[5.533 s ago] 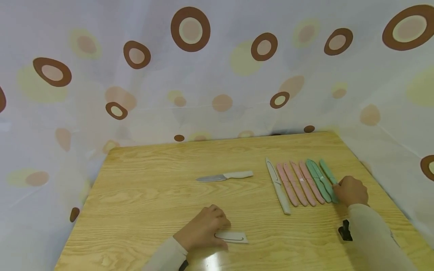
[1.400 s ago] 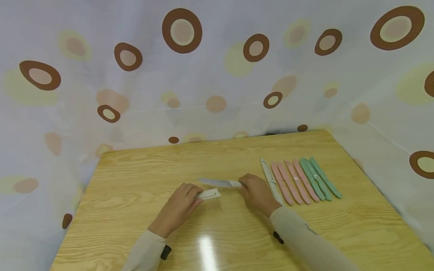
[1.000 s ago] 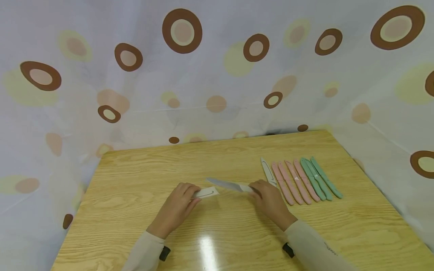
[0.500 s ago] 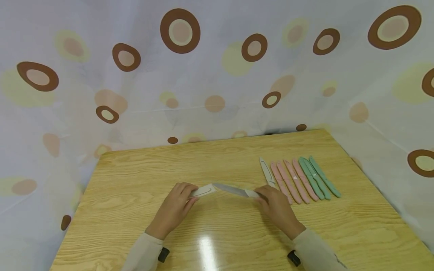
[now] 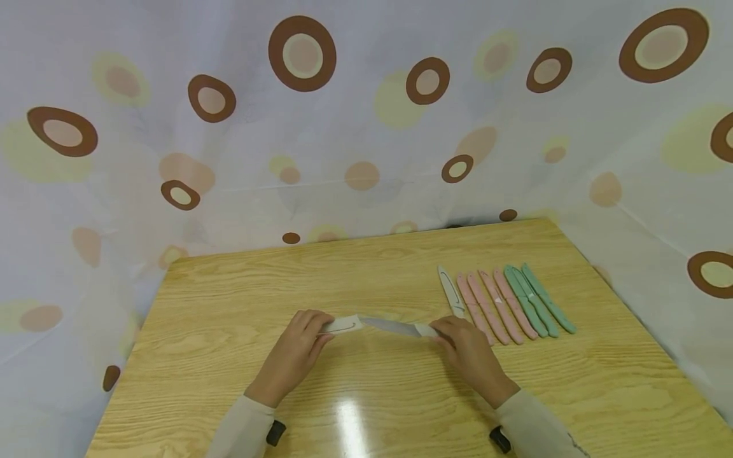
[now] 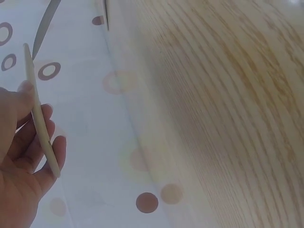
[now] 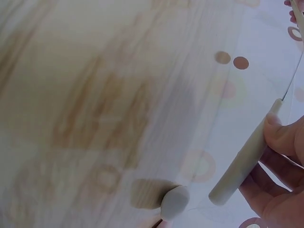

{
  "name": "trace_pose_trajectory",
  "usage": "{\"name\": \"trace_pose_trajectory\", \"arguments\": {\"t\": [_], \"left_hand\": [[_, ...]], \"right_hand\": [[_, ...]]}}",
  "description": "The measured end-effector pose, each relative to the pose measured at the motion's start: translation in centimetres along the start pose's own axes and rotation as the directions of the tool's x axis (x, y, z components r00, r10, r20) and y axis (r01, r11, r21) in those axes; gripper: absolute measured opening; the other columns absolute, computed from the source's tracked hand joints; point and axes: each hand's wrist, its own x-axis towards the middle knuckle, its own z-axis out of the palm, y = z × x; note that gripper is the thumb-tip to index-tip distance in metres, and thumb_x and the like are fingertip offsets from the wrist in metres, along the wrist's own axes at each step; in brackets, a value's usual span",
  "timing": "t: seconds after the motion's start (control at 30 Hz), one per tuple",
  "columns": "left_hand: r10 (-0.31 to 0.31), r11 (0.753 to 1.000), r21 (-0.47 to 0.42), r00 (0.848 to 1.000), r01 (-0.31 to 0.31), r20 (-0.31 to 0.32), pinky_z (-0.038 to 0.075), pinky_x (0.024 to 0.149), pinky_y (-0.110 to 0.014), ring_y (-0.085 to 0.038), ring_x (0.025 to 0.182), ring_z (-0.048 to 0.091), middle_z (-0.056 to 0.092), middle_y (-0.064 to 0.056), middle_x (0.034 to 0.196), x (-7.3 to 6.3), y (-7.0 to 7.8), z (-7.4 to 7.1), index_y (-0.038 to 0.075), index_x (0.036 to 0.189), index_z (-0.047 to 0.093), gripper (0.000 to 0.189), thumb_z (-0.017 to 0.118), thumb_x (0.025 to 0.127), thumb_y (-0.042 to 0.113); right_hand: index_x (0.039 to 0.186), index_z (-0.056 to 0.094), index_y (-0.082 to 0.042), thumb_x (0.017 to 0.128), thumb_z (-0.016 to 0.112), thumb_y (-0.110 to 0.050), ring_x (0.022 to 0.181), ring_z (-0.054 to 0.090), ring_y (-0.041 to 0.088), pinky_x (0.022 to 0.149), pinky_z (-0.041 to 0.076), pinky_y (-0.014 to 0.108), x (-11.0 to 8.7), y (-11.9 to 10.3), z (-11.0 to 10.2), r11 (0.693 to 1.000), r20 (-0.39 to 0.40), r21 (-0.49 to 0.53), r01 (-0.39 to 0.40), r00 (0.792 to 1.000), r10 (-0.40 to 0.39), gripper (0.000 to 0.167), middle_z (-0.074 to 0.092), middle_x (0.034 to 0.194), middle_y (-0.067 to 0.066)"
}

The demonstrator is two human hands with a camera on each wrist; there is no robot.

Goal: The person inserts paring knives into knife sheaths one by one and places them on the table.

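Note:
My left hand point(image 5: 296, 346) pinches a flat cream knife sheath point(image 5: 343, 324) between thumb and fingers, its mouth facing right. In the left wrist view the sheath point(image 6: 40, 114) shows edge-on, with the blade point(image 6: 45, 26) at its upper end. My right hand point(image 5: 469, 350) grips the cream handle point(image 7: 247, 156) of a knife, whose steel blade point(image 5: 392, 326) points left. The blade's tip meets the sheath's mouth, and most of the blade shows outside it. Both things are held up over the wooden table point(image 5: 258, 280). Much of the handle is hidden by my right hand in the head view.
Right of centre, a cream sheathed knife point(image 5: 451, 289) lies in a row with several pink knives point(image 5: 491, 305) and green knives point(image 5: 541, 299). My right hand overlaps the cream one's lower part. A patterned cloth point(image 5: 366, 127) stands behind the table and along its sides.
The right hand left the green knives, picked up the cream knife from the table and drew it rightward. The left hand lifted the sheath. Over the last second the blade tip came to the sheath's mouth.

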Motion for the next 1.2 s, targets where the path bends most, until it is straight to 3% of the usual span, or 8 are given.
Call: {"name": "trace_pose_trajectory", "arguments": {"t": [0.43,1.0,1.2], "left_hand": [[0.0,1.0,-0.018,1.0,0.0,-0.01,0.053,0.083,-0.027,-0.018,0.101,0.057,0.061,-0.006,0.11,-0.02,0.0,0.31,0.002,0.112,0.06,0.026,0.067,0.089,0.008],[0.029,1.0,-0.009,1.0,-0.029,0.0,0.053,0.084,-0.028,-0.018,0.1,0.057,0.061,-0.006,0.109,0.03,0.17,0.29,0.002,0.112,0.059,0.025,0.067,0.089,0.008],[0.049,0.999,0.007,0.998,-0.049,0.031,0.052,0.086,-0.027,-0.018,0.101,0.056,0.06,-0.005,0.11,-0.16,0.13,0.57,0.003,0.112,0.06,0.025,0.068,0.088,0.007]], "right_hand": [[0.101,0.07,0.001,0.08,0.074,0.001,0.083,0.066,0.022,0.067,0.057,0.031,-0.14,-0.19,0.13,1.0,-0.035,0.006,0.006,0.999,-0.006,0.021,0.068,0.097,0.01],[0.102,0.07,0.002,0.08,0.074,0.001,0.087,0.066,0.025,0.071,0.057,0.034,-0.36,0.08,0.25,0.999,-0.026,-0.011,0.037,0.999,-0.037,0.023,0.068,0.098,0.01],[0.102,0.068,0.004,0.076,0.075,0.008,0.089,0.064,0.026,0.075,0.057,0.033,-0.08,0.45,-0.39,0.984,-0.027,-0.105,0.142,0.989,-0.146,0.027,0.066,0.099,0.012]]}}
